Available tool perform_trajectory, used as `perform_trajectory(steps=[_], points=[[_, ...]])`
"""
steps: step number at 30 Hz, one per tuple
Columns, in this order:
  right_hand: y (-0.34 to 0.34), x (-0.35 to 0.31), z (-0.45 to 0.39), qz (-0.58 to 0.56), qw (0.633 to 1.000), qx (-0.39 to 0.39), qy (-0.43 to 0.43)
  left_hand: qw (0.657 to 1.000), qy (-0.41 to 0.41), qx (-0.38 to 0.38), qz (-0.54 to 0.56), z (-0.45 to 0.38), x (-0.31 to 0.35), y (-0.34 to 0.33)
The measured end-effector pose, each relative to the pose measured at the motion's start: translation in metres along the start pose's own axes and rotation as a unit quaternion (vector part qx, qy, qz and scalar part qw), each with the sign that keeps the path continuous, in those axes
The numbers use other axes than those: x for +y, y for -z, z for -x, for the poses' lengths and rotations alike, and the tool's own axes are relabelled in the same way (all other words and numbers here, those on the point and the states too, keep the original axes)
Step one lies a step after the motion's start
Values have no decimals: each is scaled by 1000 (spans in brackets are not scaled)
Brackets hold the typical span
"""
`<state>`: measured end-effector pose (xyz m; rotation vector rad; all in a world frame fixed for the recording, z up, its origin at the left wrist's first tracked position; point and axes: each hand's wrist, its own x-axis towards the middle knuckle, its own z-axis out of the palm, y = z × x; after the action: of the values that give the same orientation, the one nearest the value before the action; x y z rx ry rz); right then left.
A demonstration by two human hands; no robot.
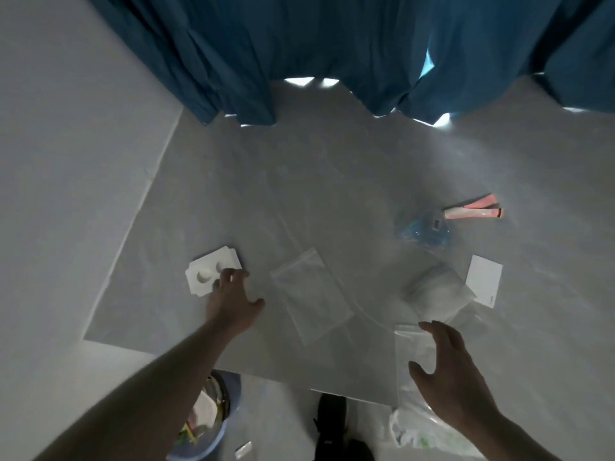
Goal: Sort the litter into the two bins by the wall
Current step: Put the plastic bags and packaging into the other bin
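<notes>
While the left hand (pixel 229 301) reaches fwd w/ fingertips touching the white moulded insert (pixel 211 274) on the floor, just ahead-left of it, nothing gripped yet, the right hand (pixel 446 364) hovers spread and empty over a clear zip bag (pixel 412 354), the blue bin (pixel 213 420) below the left arm.

Your left hand (pixel 233 301) reaches out over the grey floor (pixel 332 168), fingertips touching the white moulded insert (pixel 209 272) that lies toward the floor's left edge. Your right hand (pixel 446 371) hovers, fingers spread, above a clear plastic bag (pixel 411 347). Between the hands lies a clear zip bag (pixel 309 294). Farther right sit a white card (pixel 484 279), a bluish wrapper (pixel 424 229) and a pink packet (pixel 476 209). A blue bin (pixel 213 434) holding litter stands below your left forearm.
</notes>
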<state>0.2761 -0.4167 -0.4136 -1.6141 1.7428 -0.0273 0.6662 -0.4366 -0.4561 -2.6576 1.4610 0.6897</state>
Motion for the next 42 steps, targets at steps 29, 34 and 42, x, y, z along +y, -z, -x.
perform_trajectory(steps=[29,34,42], points=[[-31,6,-60,121,992,-36,-27,966,75,11,249,7,70,-60],[-22,52,-52,209,975,-60,-41,941,140,5,309,-4,82,-98],[-16,92,-77,218,975,-31,-25,910,266,9,318,12,128,-94]])
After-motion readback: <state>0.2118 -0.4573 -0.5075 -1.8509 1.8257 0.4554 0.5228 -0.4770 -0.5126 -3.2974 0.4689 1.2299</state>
